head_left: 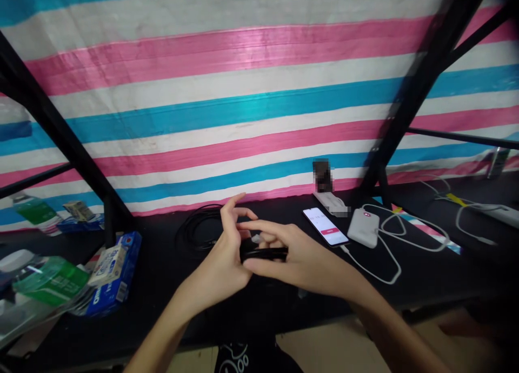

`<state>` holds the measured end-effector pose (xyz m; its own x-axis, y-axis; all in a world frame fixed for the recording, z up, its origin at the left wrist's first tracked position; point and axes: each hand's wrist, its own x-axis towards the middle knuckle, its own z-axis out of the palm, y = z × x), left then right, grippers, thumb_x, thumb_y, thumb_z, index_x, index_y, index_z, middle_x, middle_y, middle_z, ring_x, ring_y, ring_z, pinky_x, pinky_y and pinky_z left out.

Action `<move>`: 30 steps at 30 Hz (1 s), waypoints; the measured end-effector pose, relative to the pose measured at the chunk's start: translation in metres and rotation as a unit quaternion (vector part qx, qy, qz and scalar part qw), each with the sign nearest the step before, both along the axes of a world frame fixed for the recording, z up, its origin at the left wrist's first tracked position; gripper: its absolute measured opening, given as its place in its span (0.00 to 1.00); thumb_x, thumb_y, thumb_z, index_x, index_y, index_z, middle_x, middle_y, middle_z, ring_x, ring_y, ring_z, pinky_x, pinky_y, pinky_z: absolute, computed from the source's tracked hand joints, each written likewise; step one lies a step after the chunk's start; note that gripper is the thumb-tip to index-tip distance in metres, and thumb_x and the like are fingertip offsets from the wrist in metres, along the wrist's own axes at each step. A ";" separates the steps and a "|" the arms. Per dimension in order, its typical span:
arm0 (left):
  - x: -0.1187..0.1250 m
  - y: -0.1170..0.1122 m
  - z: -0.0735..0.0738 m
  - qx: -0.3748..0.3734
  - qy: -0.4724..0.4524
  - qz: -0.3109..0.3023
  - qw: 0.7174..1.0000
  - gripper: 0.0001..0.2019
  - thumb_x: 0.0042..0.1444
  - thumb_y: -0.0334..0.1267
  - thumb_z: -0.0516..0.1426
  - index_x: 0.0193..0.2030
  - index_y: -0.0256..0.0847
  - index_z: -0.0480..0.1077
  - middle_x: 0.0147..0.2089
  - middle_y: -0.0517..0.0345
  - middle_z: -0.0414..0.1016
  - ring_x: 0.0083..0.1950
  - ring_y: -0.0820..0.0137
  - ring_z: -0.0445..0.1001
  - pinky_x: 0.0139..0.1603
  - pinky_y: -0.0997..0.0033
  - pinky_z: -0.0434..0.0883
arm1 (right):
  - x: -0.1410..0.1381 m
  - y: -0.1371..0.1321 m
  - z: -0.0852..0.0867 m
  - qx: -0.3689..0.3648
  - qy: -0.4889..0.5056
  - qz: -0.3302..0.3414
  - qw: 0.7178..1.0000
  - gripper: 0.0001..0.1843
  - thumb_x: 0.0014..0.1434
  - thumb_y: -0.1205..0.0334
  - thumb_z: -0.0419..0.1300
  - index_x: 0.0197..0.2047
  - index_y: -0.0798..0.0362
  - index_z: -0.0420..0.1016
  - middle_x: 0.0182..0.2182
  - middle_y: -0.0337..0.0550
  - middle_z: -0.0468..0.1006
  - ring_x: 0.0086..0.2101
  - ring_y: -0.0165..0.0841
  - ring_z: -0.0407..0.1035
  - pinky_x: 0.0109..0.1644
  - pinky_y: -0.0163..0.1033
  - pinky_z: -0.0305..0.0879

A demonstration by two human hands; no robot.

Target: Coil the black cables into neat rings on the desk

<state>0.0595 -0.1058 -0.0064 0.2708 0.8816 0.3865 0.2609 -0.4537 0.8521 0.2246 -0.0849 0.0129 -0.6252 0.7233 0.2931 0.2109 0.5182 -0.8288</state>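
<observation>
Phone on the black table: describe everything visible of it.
The phone is a slim slab with rounded corners and a thin dark edge. Its lit, mostly white screen shows faint marks too blurred to read and a pinkish-red bar toward the near end. It lies face up, set diagonally, on the black table, left of a white power bank. A white cable meets its near end, apparently plugged in. Nothing else is seen touching it.

The left forearm (pixel 174 316) and right forearm (pixel 375 311) slant inward from the near side. The left hand (pixel 230 259) tilts upward, fingers bent rightward; the right hand (pixel 298 254) points left against it, thumb and fingers curled together.
</observation>
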 end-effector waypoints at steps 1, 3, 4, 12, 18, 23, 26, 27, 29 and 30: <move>0.002 0.001 -0.001 0.013 -0.003 0.006 1.000 0.45 0.41 0.21 0.53 0.62 0.54 0.35 0.53 0.49 0.55 0.43 0.69 0.69 0.41 0.67 0.72 | -0.003 0.000 -0.001 0.019 0.003 -0.008 1.000 0.18 0.54 0.58 0.61 0.50 0.46 0.73 0.24 0.36 0.73 0.25 0.29 0.67 0.27 0.32 0.61; 0.006 0.001 -0.002 0.031 -0.016 0.024 0.999 0.45 0.41 0.21 0.53 0.62 0.55 0.35 0.52 0.50 0.55 0.41 0.70 0.69 0.40 0.67 0.72 | -0.008 0.000 -0.005 0.056 0.017 -0.030 0.998 0.13 0.54 0.59 0.61 0.43 0.47 0.77 0.25 0.36 0.75 0.26 0.30 0.68 0.30 0.33 0.63; 0.006 0.002 -0.003 0.034 -0.021 0.029 0.999 0.45 0.40 0.21 0.53 0.61 0.55 0.35 0.53 0.50 0.55 0.39 0.72 0.69 0.38 0.69 0.73 | -0.010 0.000 -0.007 0.070 0.024 -0.038 0.996 0.11 0.53 0.59 0.62 0.41 0.47 0.78 0.25 0.37 0.76 0.27 0.30 0.69 0.32 0.34 0.64; -0.005 0.005 -0.003 -0.003 -0.021 0.126 0.992 0.26 0.47 0.30 0.58 0.53 0.45 0.56 0.34 0.62 0.70 0.29 0.75 0.71 0.32 0.74 0.69 | -0.001 0.003 -0.015 0.032 0.191 -0.174 0.965 0.08 0.52 0.58 0.62 0.34 0.52 0.78 0.20 0.36 0.73 0.20 0.26 0.64 0.23 0.32 0.60; -0.015 0.014 -0.021 -0.027 -0.098 0.196 0.975 0.10 0.50 0.41 0.59 0.25 0.38 0.66 0.16 0.67 0.62 0.19 0.78 0.64 0.25 0.78 0.63 | 0.018 0.030 -0.050 -0.131 0.395 -0.244 0.876 0.15 0.53 0.49 0.60 0.36 0.54 0.70 0.13 0.28 0.57 0.13 0.21 0.50 0.14 0.27 0.41; -0.008 0.010 -0.019 -0.075 -0.104 0.209 0.969 0.11 0.47 0.45 0.60 0.30 0.38 0.71 0.14 0.69 0.58 0.11 0.84 0.48 0.12 0.78 0.44 | 0.037 0.036 -0.071 -0.050 0.223 -0.208 0.951 0.15 0.61 0.52 0.49 0.39 0.53 0.71 0.32 0.44 0.73 0.35 0.33 0.69 0.35 0.37 0.66; 0.005 0.006 -0.008 -0.066 -0.057 0.185 0.979 0.10 0.44 0.44 0.63 0.28 0.39 0.74 0.18 0.63 0.67 0.14 0.80 0.56 0.13 0.79 0.51 | 0.044 0.024 -0.057 0.105 0.119 -0.203 0.966 0.15 0.58 0.55 0.55 0.47 0.49 0.71 0.48 0.47 0.70 0.50 0.38 0.62 0.55 0.48 0.56; 0.011 0.005 -0.004 -0.053 -0.033 0.170 0.983 0.09 0.43 0.43 0.64 0.27 0.39 0.74 0.21 0.60 0.71 0.18 0.78 0.62 0.16 0.78 0.58 | 0.044 0.019 -0.051 0.133 0.090 -0.181 0.970 0.18 0.55 0.55 0.58 0.50 0.47 0.70 0.49 0.46 0.71 0.51 0.39 0.62 0.55 0.49 0.55; 0.021 0.003 0.003 -0.032 0.015 0.144 0.989 0.09 0.42 0.42 0.64 0.30 0.41 0.75 0.24 0.60 0.73 0.24 0.74 0.69 0.25 0.76 0.66 | 0.042 0.011 -0.040 0.145 0.041 -0.136 0.979 0.19 0.50 0.58 0.63 0.47 0.47 0.73 0.39 0.43 0.76 0.43 0.38 0.68 0.49 0.45 0.61; 0.025 0.002 0.006 -0.029 0.032 0.133 0.990 0.10 0.41 0.41 0.65 0.33 0.43 0.75 0.23 0.61 0.73 0.26 0.73 0.70 0.27 0.76 0.67 | 0.040 0.009 -0.037 0.128 0.025 -0.115 0.985 0.13 0.50 0.60 0.62 0.41 0.48 0.76 0.31 0.40 0.77 0.35 0.36 0.70 0.42 0.41 0.64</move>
